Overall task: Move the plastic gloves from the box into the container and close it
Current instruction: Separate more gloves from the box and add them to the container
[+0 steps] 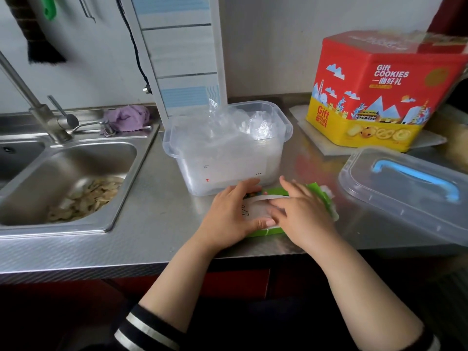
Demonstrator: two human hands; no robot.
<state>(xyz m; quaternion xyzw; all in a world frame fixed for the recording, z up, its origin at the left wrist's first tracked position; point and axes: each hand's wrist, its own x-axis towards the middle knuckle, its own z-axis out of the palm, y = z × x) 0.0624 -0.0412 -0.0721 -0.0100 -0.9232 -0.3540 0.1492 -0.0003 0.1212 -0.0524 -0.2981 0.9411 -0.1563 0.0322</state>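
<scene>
The left hand (229, 214) lies on the left part of the green box (326, 198), fingers extended along its far edge and thumb curled against the near edge, so it grips the box loosely. The right hand (301, 211) rests flat over the box's white opening, fingers spread and slightly bent; whether it holds any glove cannot be told. The box lies flat on the steel worktop (152, 224), directly under both hands.

Just beyond the fingertips of both hands stands the clear container (278, 148), open at the top, with crumpled plastic gloves (228, 127) piled inside up to and above its rim. The container's near wall sits just beside the box.

To the right of the right hand, apart from it, the clear lid (379, 198) with a blue handle lies on the worktop. Farther beyond and right stands a red-and-yellow cookie tin (379, 97). To the left of the left hand is the sink (141, 173), well apart.
</scene>
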